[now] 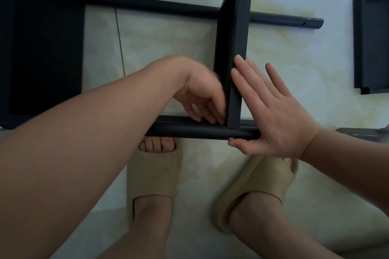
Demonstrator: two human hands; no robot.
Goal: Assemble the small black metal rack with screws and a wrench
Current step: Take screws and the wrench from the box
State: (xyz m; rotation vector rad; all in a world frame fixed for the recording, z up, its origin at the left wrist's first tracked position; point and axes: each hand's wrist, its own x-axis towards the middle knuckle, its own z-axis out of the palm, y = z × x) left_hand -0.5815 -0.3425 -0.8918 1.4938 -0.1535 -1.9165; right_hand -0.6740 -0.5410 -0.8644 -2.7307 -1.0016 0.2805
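1. The black rack lay on the tiled floor, just ahead of my slippers.
2. My right hand pressed flat, fingers straight, against its crosspiece, thumb under the near tube beside a screw head.
3. My left hand curled into the inner corner; whether it pinched anything, I couldn't tell.

The floor is laid with pale, glossy tiles mottled cream and yellow, with thin yellow-green grout lines at the upper left. Two beige slide sandals stand on it, each with a bare foot inside. The left sandal points straight ahead, toes showing at its open front. The right sandal is turned outward. A blurred grey object lies at the right edge.
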